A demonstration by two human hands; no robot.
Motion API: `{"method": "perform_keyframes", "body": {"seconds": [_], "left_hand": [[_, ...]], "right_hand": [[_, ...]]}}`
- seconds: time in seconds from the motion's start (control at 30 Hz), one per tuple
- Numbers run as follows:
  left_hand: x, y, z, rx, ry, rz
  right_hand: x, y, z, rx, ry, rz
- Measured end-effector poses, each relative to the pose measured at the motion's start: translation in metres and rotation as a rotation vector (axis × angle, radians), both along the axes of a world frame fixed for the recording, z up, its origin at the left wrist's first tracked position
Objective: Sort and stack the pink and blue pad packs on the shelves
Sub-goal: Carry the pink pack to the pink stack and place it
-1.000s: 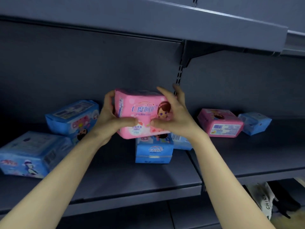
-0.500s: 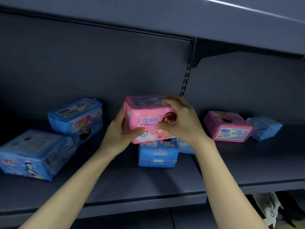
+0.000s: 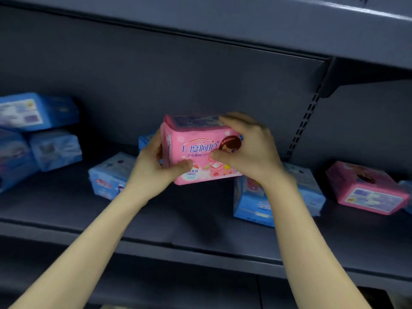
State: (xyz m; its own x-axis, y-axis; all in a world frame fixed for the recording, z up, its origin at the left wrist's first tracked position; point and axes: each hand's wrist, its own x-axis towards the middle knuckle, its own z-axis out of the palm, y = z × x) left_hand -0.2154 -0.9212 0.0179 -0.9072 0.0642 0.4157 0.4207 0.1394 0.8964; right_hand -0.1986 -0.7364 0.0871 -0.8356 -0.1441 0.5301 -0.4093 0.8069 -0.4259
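Both my hands hold one pink pad pack (image 3: 196, 150) in the air above the middle of the grey shelf (image 3: 178, 230). My left hand (image 3: 156, 170) grips its left end with the thumb on the front face. My right hand (image 3: 247, 150) curls over its top right corner. A second pink pack (image 3: 367, 190) lies flat at the far right. Blue packs sit around: a pile at the far left (image 3: 38, 132), one lying flat (image 3: 111, 175) by my left wrist, one (image 3: 143, 141) behind my left hand, and one (image 3: 252, 201) under my right wrist.
A higher shelf (image 3: 223, 25) overhangs the whole bay. A slotted upright (image 3: 305, 123) with a bracket divides the back panel at the right. Another blue pack's edge (image 3: 406, 192) peeks in at the far right.
The view and the pink pack have shifted left along the shelf; the blue packs beneath it now lie to the right. Both hands keep their hold, the right one curled over the top.
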Motion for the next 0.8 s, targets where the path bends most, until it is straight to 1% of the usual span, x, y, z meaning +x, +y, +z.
{"method": "perform_keyframes", "body": {"seconds": [0.33, 0.53, 0.8], "left_hand": [[0.082, -0.148, 0.018, -0.042, 0.009, 0.204], [0.139, -0.241, 0.009, -0.05, -0.019, 0.367], [0.221, -0.344, -0.014, -0.035, -0.097, 0.56]], "right_hand": [[0.027, -0.147, 0.006, -0.103, -0.042, 0.259], [0.063, -0.25, 0.0, -0.063, -0.044, 0.41], [0.11, -0.374, -0.019, 0.03, -0.147, 0.613]]}}
